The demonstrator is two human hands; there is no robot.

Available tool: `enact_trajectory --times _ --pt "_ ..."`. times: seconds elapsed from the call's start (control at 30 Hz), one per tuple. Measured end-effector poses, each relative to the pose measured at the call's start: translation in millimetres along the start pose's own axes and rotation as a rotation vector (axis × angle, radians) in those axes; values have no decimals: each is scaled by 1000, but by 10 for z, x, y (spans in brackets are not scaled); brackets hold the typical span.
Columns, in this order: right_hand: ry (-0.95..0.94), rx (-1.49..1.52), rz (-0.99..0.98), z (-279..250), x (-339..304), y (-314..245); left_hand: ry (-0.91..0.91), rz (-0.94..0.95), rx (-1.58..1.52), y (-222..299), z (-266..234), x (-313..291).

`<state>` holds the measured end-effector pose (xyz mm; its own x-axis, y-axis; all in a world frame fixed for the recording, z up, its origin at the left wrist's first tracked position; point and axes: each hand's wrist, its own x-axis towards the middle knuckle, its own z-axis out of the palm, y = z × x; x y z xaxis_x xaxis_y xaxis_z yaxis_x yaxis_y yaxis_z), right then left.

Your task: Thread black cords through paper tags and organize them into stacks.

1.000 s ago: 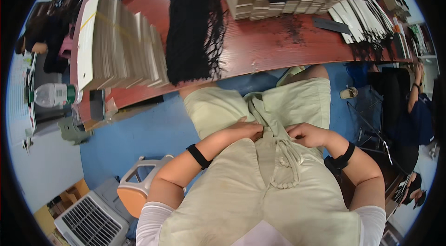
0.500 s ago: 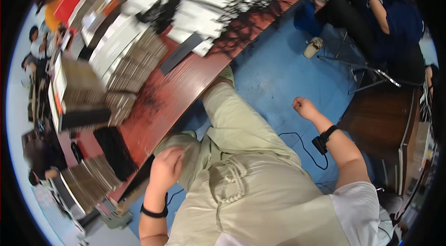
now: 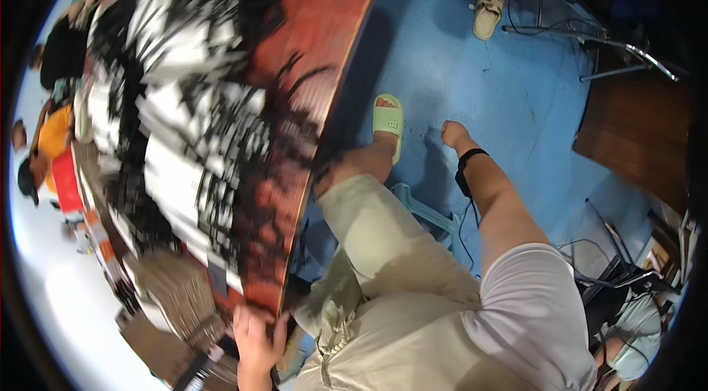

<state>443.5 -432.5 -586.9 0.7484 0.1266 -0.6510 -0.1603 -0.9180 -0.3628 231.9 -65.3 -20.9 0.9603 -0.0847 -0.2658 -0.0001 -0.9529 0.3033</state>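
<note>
My left hand rests at the near edge of the red-brown table, fingers stretched out and thumb apart, with nothing seen in it. Just beyond its fingertips lies a pile of white flat pieces with tangled black strips, blurred by motion. A small dark grey flat piece lies at the pile's near end. My right hand hangs over the blue floor, away from the table, its fingers curled in and nothing showing in them. A black band is on the right wrist.
Stacked brown cardboard stands left of my left hand. A pale green stool is beside my leg. Ahead on the floor lie a beige clog and metal chair legs. A brown wooden panel stands right; a cable trails below my right wrist.
My view has turned and shifted along the table. My left hand has come from above my lap onto the table edge. A pale green slipper and stool now show more fully.
</note>
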Motion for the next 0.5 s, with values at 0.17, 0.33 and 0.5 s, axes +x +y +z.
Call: enact_trajectory --times 0.17,0.33,0.5 --pt "20 139 346 497 284 174 -369 -318 -188 -43 -324 279" --pt "29 428 493 744 385 20 -294 -497 -188 -115 -392 191" --pt "235 283 563 914 556 -121 -605 -725 -44 -439 -358 537"
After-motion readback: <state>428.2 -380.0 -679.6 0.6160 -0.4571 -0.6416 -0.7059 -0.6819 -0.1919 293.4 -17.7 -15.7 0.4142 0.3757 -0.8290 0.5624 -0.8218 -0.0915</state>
